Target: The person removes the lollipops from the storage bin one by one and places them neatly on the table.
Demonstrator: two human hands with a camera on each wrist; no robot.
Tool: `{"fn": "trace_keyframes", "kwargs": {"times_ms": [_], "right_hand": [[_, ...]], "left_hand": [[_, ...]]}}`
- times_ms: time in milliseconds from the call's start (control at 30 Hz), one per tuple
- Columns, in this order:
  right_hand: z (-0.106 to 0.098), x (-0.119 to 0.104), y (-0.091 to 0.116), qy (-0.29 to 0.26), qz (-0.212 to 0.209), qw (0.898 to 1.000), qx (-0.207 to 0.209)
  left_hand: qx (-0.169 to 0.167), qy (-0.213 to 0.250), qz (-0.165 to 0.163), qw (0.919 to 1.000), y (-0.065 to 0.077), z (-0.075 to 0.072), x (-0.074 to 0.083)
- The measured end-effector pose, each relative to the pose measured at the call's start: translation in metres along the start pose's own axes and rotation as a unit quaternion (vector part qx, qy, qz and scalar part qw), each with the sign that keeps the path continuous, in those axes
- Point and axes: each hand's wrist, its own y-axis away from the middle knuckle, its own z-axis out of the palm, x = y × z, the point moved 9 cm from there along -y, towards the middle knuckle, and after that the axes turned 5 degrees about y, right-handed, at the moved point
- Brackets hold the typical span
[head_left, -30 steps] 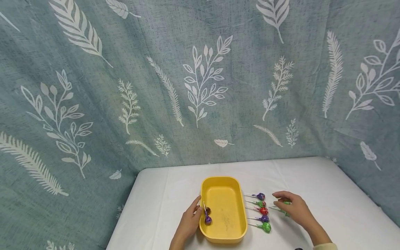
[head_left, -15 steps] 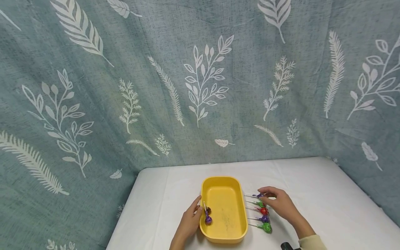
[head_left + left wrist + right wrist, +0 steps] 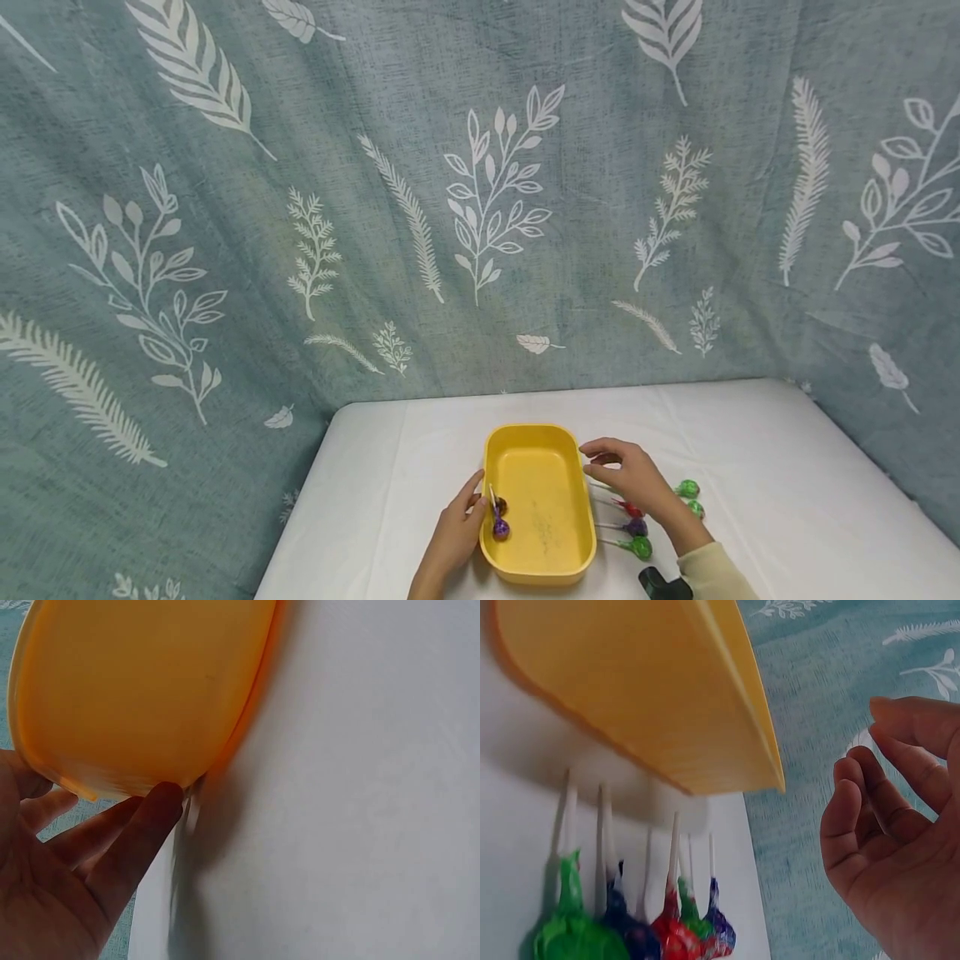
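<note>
My left hand (image 3: 453, 529) touches the left side of a yellow tray (image 3: 573, 571); in the left wrist view its fingers (image 3: 124, 866) extend against the tray's outer wall. Inside the tray lie a purple lollipop (image 3: 500, 529) and a dark one (image 3: 501, 505). My right hand (image 3: 628, 479) hovers by the tray's right rim, its fingers loosely bent around nothing. It covers part of a row that includes a green lollipop (image 3: 640, 547), a purple lollipop (image 3: 636, 527) and a red lollipop (image 3: 632, 507). In the right wrist view a blue lollipop (image 3: 718, 930) stands farthest along that row.
Right of the right wrist are two more green lollipops, one farther back (image 3: 686, 488), one nearer (image 3: 696, 508). A white cloth (image 3: 375, 492) covers the table. Behind it hangs a leaf-patterned blue-green curtain (image 3: 420, 350). A black device (image 3: 663, 583) sits at the right wrist.
My right hand has moved left, from the green lollipops on the right, over the row, to the tray's right rim. My left hand stays at the tray.
</note>
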Motion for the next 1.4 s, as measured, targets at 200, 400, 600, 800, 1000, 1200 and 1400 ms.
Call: {"fn": "trace_keyframes", "kwargs": {"times_ms": [200, 400, 600, 800, 1000, 1200, 1400], "right_hand": [[0.01, -0.006, -0.008, -0.005, -0.009, 1.0, -0.01], [0.023, -0.013, -0.015, -0.013, -0.019, 0.999, -0.028], [0.037, -0.018, -0.021, -0.021, -0.011, 0.999, -0.047], [0.048, -0.026, -0.025, -0.028, -0.028, 0.997, -0.061], [0.064, -0.03, -0.029, -0.038, -0.026, 0.996, -0.082], [0.081, -0.04, -0.033, -0.039, -0.047, 0.991, -0.117], [0.096, -0.048, -0.039, -0.037, -0.047, 0.988, -0.141]], "left_hand": [[0.001, -0.002, 0.007, 1.0, 0.001, -0.001, 0.001], [0.004, -0.001, 0.012, 0.9999, 0.002, -0.002, 0.003], [0.001, 0.0, 0.014, 0.9999, 0.002, -0.001, 0.002], [-0.001, 0.004, 0.019, 0.9998, 0.002, -0.001, 0.003], [-0.003, 0.006, 0.015, 0.9999, 0.001, 0.0, 0.002], [-0.003, 0.007, 0.016, 0.9999, 0.0, -0.001, 0.002], [-0.004, 0.007, 0.018, 0.9998, -0.001, 0.0, 0.001]]}}
